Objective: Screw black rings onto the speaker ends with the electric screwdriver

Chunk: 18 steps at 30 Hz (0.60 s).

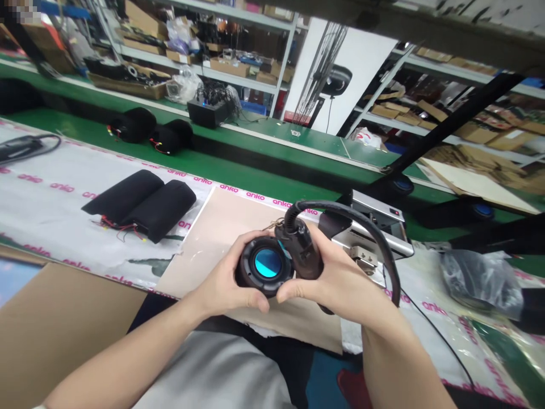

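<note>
A black cylindrical speaker (pixel 251 272) stands upright with its round end toward me, a shiny blue disc (pixel 268 263) at the centre. My left hand (pixel 225 278) wraps round its left side, thumb along the near rim. My right hand (pixel 336 272) grips a black corded electric screwdriver (pixel 303 247), held beside the speaker's right edge. The right thumb reaches to the speaker's near rim. The screwdriver's tip is hidden from sight. A thick black cable arches from its top over my right wrist. Beneath both hands lies a beige board (pixel 217 221).
Two black cylinders with loose wires (pixel 140 204) lie on the left; more (pixel 170 135) rest on the green surface behind. To the right stand a silver screw feeder (pixel 378 221) and a clear plastic bag (pixel 481 278). A slanted black post (pixel 455 122) crosses the right side.
</note>
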### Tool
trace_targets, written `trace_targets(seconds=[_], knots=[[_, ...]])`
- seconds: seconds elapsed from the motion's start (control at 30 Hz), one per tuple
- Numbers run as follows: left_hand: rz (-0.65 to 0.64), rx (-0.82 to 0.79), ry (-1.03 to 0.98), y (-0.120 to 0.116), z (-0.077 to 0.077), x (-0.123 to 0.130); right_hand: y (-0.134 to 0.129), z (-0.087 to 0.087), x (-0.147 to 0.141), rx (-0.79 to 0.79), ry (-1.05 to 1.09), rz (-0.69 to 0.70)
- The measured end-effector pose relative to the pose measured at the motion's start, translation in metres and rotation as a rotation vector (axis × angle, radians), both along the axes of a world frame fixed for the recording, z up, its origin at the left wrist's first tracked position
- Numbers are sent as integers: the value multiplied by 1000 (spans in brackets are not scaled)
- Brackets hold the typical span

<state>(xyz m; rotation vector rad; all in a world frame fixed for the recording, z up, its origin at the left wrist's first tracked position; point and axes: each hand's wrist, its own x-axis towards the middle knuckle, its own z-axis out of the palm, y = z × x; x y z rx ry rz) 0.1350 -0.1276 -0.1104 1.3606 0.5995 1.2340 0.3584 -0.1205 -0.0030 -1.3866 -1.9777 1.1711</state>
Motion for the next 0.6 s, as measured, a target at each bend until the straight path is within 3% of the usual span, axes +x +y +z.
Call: trace_targets(seconds=[0.13,0.27,0.47,0.6], knots=[[64,45,147,-2,1,0,-1,-1,2,-24,19,-9],[91,85,212,-3,3,0,2,10,1,-59,-86,-3],[138,56,285,-4,1,1,5,24,-6,-34,-150,122],[177,67,274,-5,-1,2,-5,18,-6,-9,-273,15]])
